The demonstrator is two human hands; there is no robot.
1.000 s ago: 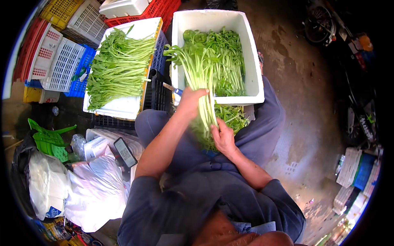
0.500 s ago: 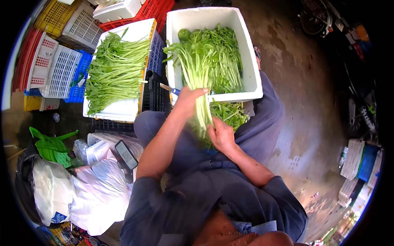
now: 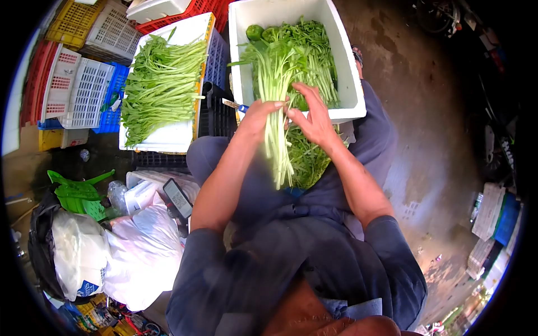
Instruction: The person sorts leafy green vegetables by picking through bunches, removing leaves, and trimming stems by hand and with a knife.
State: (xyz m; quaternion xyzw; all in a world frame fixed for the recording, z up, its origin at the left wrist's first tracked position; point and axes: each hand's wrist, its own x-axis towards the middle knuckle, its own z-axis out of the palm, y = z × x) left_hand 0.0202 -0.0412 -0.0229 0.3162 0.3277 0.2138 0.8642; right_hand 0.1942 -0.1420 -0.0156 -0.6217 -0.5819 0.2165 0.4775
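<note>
My left hand (image 3: 259,119) is wrapped around a bunch of long-stemmed leafy greens (image 3: 274,131), leaves pointing away from me and cut ends hanging over my lap. A small knife (image 3: 242,108) with a blue handle sticks out to the left from the same hand. Beside the bunch, my right hand (image 3: 318,126) has its thumb and fingers apart; its thumb is close to the stems, and whether it touches them I cannot tell. Ahead stands a white foam box (image 3: 350,84) with more greens (image 3: 322,70) and round green vegetables (image 3: 255,32) inside.
Stems lie across a white foam lid (image 3: 179,137) at the left. Loose trimmings (image 3: 308,159) are piled between my legs. White bags (image 3: 143,257), a phone-like screen (image 3: 177,197) and a green plastic item (image 3: 78,193) sit lower left. Stacked crates (image 3: 87,92) stand beyond.
My right hand has moved up from the lower stems to beside my left hand, its fingers spreading. The left hand keeps its grip on the bunch. The view has shifted slightly.
</note>
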